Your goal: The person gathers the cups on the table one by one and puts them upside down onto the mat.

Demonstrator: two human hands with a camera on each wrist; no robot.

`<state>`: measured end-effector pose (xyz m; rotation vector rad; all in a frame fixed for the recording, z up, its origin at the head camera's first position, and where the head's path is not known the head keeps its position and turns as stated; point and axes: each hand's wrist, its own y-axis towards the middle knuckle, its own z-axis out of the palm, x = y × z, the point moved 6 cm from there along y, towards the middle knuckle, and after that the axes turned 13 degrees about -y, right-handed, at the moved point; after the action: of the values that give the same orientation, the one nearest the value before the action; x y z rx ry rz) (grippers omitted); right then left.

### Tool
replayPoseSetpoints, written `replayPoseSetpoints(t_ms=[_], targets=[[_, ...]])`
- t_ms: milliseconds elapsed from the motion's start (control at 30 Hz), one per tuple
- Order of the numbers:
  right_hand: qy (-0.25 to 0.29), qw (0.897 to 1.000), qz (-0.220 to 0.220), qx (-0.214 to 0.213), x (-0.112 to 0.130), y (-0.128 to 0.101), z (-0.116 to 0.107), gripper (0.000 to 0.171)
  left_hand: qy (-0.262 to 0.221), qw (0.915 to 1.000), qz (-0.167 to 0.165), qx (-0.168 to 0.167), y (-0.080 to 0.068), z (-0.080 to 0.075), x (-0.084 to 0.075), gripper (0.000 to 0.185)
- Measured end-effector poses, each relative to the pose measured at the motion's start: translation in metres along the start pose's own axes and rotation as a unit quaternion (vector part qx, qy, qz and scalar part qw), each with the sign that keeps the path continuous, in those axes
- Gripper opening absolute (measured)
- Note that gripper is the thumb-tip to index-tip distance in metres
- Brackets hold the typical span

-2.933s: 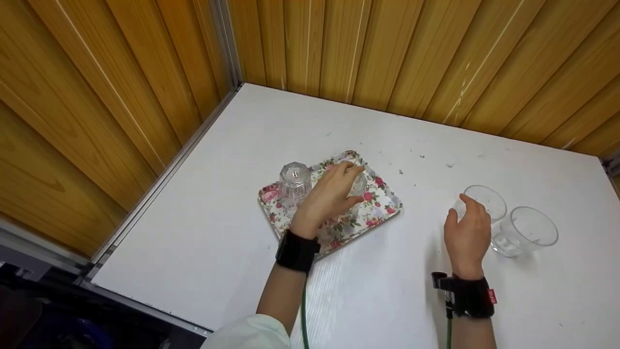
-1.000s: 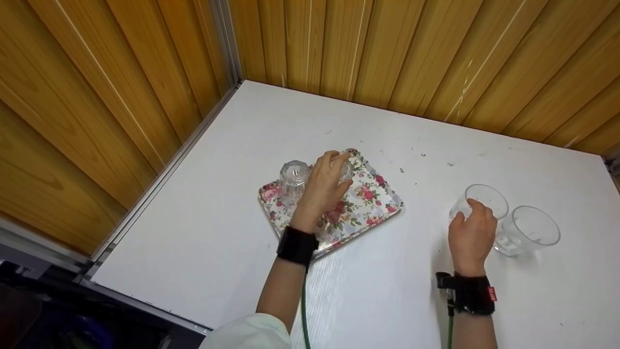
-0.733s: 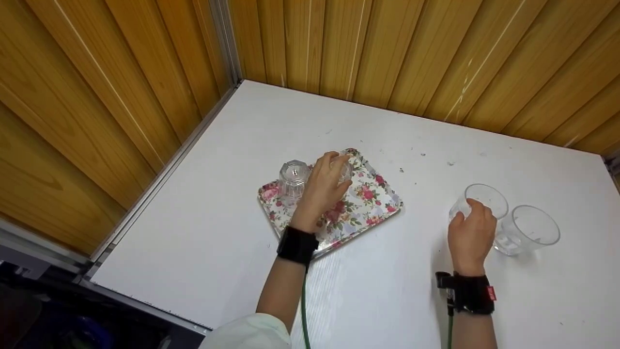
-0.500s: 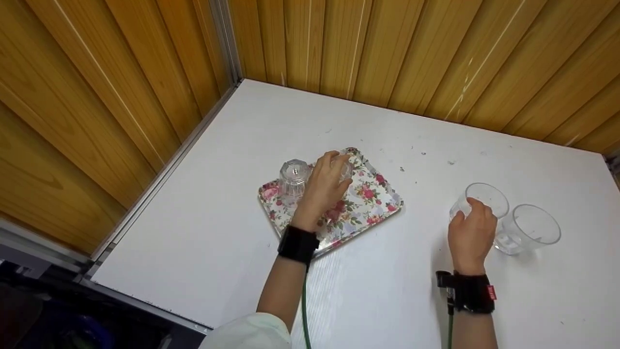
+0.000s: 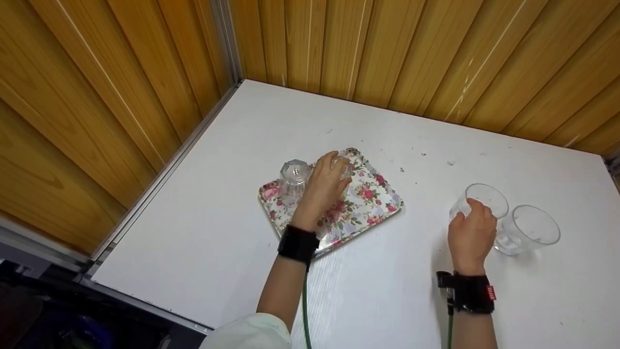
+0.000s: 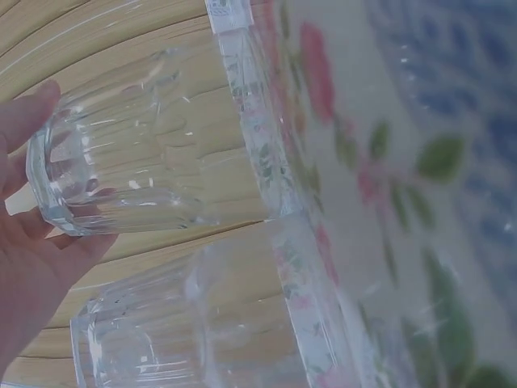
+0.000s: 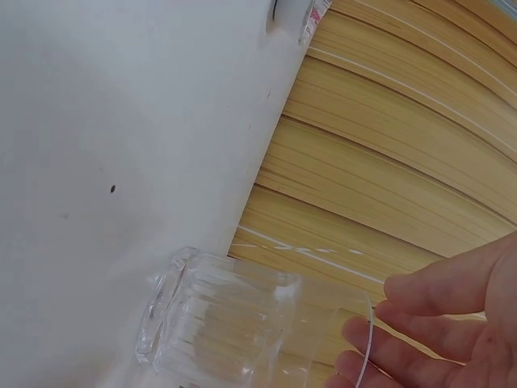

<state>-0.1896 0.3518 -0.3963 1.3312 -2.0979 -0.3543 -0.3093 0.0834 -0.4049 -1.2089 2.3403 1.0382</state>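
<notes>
The left hand (image 5: 323,186) grasps the thick base of a clear, ribbed glass (image 6: 121,153), mouth-down at a glossy, rose-patterned tray (image 5: 370,196) on the white desk (image 5: 193,242); the right hand (image 5: 471,240) meets an upright, transparent tumbler's rim (image 7: 368,335), whether gripping I cannot tell.

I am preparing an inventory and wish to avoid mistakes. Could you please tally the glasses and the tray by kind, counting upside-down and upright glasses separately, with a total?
Upside-down glasses: 2
Upright glasses: 2
Tray: 1
Total: 5
</notes>
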Motion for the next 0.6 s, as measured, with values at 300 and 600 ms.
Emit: replayPoseSetpoints(t_ms=[300,600], targets=[[-0.018,1.0,0.001,-0.003,-0.0002,0.0,-0.0004,0.028,0.013,0.9999,0.001,-0.006,-0.0004,-0.0005,-0.0009,0.039],[-0.048,0.999,0.021,0.006,-0.0025,0.0007,-0.0001,0.028,0.028,0.9991,-0.025,0.019,0.0011,0.0027,-0.0001,0.042]])
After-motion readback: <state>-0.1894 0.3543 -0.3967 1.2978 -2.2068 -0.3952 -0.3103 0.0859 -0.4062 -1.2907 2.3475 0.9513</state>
